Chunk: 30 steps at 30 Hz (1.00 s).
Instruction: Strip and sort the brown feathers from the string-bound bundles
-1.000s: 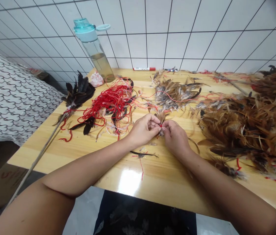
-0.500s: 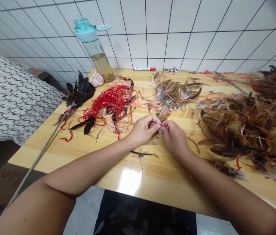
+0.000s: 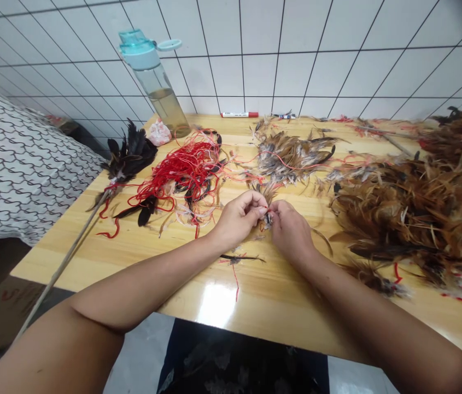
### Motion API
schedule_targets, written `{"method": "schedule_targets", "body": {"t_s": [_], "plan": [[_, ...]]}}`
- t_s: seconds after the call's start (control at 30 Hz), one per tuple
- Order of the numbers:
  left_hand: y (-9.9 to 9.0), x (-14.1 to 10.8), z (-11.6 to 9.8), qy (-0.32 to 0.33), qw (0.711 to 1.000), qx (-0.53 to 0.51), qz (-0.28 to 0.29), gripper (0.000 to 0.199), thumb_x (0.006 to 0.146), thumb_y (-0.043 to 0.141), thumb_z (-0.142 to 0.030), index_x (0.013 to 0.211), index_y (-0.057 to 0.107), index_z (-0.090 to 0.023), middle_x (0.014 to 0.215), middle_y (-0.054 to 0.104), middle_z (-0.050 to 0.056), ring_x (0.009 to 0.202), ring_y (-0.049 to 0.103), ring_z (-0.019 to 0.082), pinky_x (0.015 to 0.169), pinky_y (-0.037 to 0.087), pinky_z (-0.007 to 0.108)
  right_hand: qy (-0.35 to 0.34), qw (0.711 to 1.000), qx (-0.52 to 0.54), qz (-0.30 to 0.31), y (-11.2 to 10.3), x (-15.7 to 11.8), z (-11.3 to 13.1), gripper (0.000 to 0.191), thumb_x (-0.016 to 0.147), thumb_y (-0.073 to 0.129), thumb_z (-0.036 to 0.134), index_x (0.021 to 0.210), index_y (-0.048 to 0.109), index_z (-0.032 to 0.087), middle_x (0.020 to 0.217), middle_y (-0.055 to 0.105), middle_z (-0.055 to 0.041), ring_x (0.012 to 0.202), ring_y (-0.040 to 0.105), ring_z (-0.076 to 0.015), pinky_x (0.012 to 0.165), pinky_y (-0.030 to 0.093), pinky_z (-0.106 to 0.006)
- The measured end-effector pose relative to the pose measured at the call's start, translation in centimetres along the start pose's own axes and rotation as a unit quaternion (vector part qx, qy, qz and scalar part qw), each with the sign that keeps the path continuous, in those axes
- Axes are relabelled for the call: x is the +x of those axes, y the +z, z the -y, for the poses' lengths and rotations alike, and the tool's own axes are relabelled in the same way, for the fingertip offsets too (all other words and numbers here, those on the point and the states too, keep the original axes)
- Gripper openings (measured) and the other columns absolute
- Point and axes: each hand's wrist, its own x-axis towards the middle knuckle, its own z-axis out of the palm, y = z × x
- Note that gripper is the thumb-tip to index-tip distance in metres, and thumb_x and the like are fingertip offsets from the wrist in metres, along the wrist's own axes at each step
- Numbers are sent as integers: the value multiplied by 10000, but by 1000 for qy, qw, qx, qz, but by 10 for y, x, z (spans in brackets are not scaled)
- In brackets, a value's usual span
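Note:
Both hands meet over the middle of the wooden table (image 3: 165,284). My left hand (image 3: 241,218) is closed, thumb and forefinger pinching red string at a small feather bunch (image 3: 269,192). My right hand (image 3: 291,227) is closed on the same string from the other side, its fingertips partly hidden. The bunch's brown tips show just beyond my fingers, its pale quill ends below them. A tangle of red string (image 3: 185,167) lies left of my hands. Beyond them rests a loose heap of grey-brown feathers (image 3: 292,153).
A large pile of brown feathers (image 3: 415,213) covers the right side. At the left edge lies a stick (image 3: 64,262) with black feathers (image 3: 130,153) tied at its end. A water bottle (image 3: 161,93) and a red marker (image 3: 239,115) are near the tiled wall.
Both hands stay together at the feather bunch, with only slight finger movement; my right fingers are curled a little more. The whole view has shifted slightly.

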Motion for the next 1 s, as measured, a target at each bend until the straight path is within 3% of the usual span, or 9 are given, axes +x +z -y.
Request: {"method": "schedule_targets", "body": {"t_s": [0.27,0.63,1.0], "plan": [[3,0,-4,-45,995,-88,-14,99,827,580,-244,824,521,-165,659,609,-13,503,467,54,494,362,182,6,999,42,-6,1,1,-1,164,876,420,223,946,567,227,929,685,-75,797,600,-214,631,360,-306],[-1,1,-6,-59,978,-200,-1,240,743,705,-290,810,518,-156,826,657,23,613,572,59,470,359,154,-18,983,184,-3,6,4,-11,116,870,428,257,908,532,223,849,662,-46,752,580,-177,663,412,-289],[-2,2,-7,-110,965,-236,-9,358,651,801,-273,816,513,-140,589,596,-33,512,554,58,463,386,139,-27,974,223,3,11,6,-16,73,850,472,273,873,523,226,749,617,-18,694,548,-165,619,412,-274]]}}
